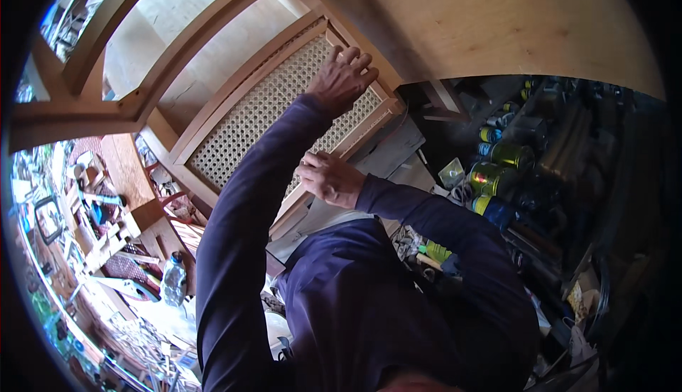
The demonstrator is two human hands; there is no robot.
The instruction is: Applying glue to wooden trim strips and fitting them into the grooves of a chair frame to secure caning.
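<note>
A woven cane panel [245, 118] sits in a wooden frame [245, 72], tilted in front of me. My left hand [342, 83] is over the panel's upper right part, near the frame's corner. Its fingers are bent, with the tips turned away from view, so what they hold, if anything, is hidden. Lower down, my right hand [330, 179] is closed at the near edge of the panel. The fingers curl inward, and anything between them is too small or too covered to name.
Curved wooden rails [192, 33] rise at the upper left. A broad plywood sheet [511, 19] spans the upper right. Jars and cans [490, 179] crowd the dark right side. A plastic bottle [173, 278] stands among tools and scraps at the left.
</note>
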